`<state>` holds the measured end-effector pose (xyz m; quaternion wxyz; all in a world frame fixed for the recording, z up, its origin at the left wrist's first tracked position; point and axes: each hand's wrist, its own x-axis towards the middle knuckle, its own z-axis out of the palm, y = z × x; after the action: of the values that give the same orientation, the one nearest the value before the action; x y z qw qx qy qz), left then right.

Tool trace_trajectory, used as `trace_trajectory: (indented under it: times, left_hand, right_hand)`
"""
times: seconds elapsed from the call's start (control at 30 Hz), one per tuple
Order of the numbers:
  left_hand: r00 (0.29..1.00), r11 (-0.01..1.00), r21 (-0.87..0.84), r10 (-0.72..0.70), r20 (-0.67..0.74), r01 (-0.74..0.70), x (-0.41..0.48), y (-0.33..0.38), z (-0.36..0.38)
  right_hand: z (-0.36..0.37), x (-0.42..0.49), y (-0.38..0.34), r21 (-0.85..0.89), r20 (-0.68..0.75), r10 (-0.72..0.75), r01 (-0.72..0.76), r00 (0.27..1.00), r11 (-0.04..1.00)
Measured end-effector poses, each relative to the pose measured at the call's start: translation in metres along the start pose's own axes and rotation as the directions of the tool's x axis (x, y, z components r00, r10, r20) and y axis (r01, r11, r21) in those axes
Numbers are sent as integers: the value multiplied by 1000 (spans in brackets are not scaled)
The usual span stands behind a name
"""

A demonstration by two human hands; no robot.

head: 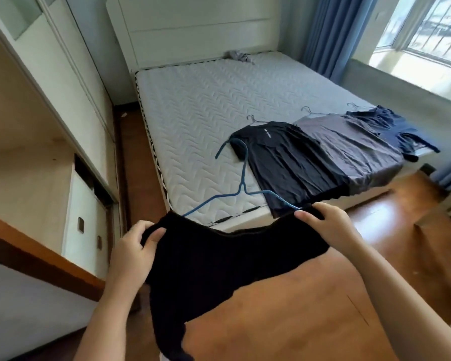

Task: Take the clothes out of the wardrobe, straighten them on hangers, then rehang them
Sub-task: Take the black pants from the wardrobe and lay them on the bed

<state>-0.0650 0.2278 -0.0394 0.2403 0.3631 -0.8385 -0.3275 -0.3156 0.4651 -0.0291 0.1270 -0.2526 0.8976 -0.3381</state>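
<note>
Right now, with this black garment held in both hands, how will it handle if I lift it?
Probably floppy: the black fabric garment sags between the left hand and right hand, a sleeve dangling. Likely light: finger pinches alone carry it. The thin blue hanger may slip free, being only partly inside.

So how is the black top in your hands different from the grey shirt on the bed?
The black top hangs in the air, gripped by the left hand and right hand; the grey shirt lies flat on the mattress. The black top's blue hanger sticks far out; the grey shirt's wire hanger shows only its hook. Both have hangers.
</note>
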Motion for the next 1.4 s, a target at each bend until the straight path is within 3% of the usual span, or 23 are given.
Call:
trace_trajectory:
  times: [0.27,0.47,0.8,1.13,1.4]
  left_hand:
    - [990,986,-94,133,-38,-136,-10,85,48]
    - [994,990,-103,91,-64,-97,25,108,76]
    - [991,992,-127,-6,-136,-12,141,93,124]
    - [951,992,-92,-113,-287,90,227,81,148]
    - [859,978,-39,-198,-472,204,295,105,162]
  right_hand:
    - [-91,-15,56,-1,-145,-37,38,989,999]
    - [-104,22,79,42,-151,-79,86,985,995]
    - [-92,171,70,-17,-27,-140,139,990,990]
    - [-74,313,39,60,134,-226,220,965,974]
    - [-66,443,8,180,339,-325,278,883,943]
